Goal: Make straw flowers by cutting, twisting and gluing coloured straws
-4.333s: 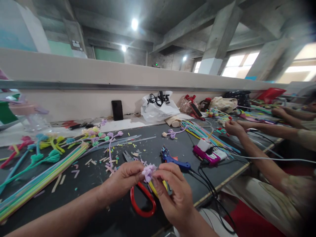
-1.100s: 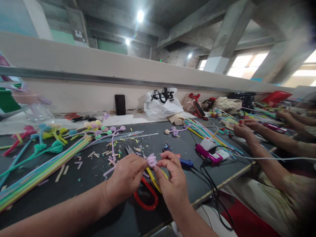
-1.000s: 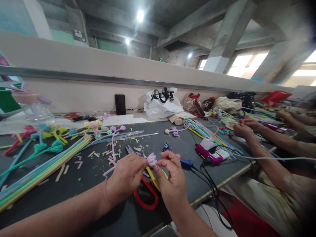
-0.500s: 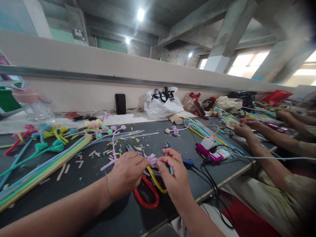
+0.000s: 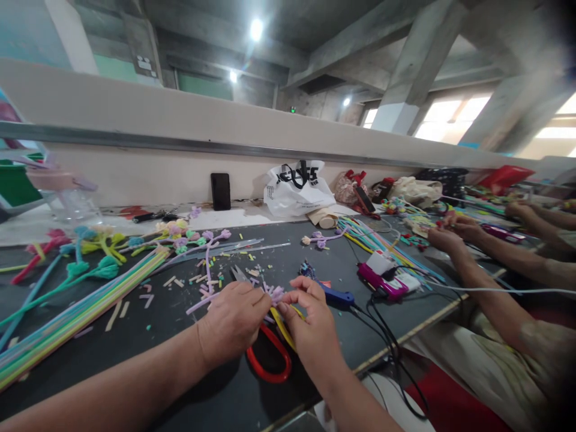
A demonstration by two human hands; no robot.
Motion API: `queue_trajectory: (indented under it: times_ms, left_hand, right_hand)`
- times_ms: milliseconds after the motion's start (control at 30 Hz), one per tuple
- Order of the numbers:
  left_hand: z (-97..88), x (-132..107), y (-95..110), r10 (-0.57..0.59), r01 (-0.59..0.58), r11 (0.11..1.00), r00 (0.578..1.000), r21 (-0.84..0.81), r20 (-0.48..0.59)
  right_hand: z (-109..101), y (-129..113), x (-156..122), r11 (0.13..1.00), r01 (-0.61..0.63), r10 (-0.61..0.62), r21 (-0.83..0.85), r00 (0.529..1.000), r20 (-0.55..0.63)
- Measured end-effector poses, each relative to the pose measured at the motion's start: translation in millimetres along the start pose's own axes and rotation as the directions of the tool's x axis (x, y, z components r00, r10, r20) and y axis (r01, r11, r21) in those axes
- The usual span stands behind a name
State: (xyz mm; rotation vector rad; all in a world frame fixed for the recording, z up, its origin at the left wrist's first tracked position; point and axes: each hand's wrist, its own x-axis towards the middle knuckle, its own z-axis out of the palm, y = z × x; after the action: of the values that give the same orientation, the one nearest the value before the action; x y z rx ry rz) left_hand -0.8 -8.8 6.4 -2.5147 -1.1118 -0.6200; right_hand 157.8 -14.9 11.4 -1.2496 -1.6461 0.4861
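Note:
My left hand (image 5: 231, 321) and my right hand (image 5: 308, 327) meet over the dark table (image 5: 189, 384), both pinching a small purple pipe-cleaner flower (image 5: 275, 294). A purple stem (image 5: 201, 302) runs out to the left from under my left fingers. A yellow pipe cleaner (image 5: 282, 327) curves down between the hands. Below them lie red-handled scissors (image 5: 269, 365), blades partly hidden by my hands.
A blue glue gun (image 5: 330, 294) and a magenta device (image 5: 382, 282) with black cables lie right of my hands. Bundled coloured pipe cleaners (image 5: 76, 312) and finished flowers (image 5: 175, 237) lie at left. Another person's hands (image 5: 447, 237) work at right. A white bag (image 5: 297, 189) and a phone (image 5: 220, 191) stand at the back.
Both hands stayed together on the purple flower and sank slightly toward the table. The purple stem now shows out to the left of my left hand.

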Motion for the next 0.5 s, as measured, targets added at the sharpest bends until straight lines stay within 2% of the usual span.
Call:
queue_trajectory:
  times_ms: [167, 267, 300, 367, 433, 500]
  left_hand:
    - [1.6, -1, -1, 0.026, -0.026, 0.997, 1.0, -0.075, -0.013]
    - [2.1, 2, -7, 0.032, -0.026, 0.946, 0.999, -0.323, 0.014]
    - [2.2, 3, -9, 0.016, 0.002, 0.896, 0.999, -0.445, 0.036]
    - [2.5, 7, -14, -0.044, 0.107, 0.734, 0.993, -0.67, 0.111]
    - [2.7, 9, -17, -0.098, 0.23, 0.517, 0.973, -0.825, 0.21]
    - [2.9, 9, -18, -0.117, 0.316, 0.283, 0.948, -0.905, 0.295]
  right_hand:
    - [-3, 0, 3, 0.993, -0.067, 0.062, 0.1, 0.997, 0.052]
    - [-14, 2, 9, 0.991, -0.016, 0.013, 0.133, 1.0, 0.026]
    - [-19, 3, 11, 0.989, 0.005, -0.006, 0.145, 1.0, 0.002]
    - [-28, 6, 15, 0.986, 0.043, -0.037, 0.164, 0.999, -0.037]
    - [-33, 7, 16, 0.984, 0.067, -0.064, 0.163, 0.998, -0.024]
    - [-35, 7, 14, 0.985, 0.077, -0.081, 0.155, 0.997, 0.02]
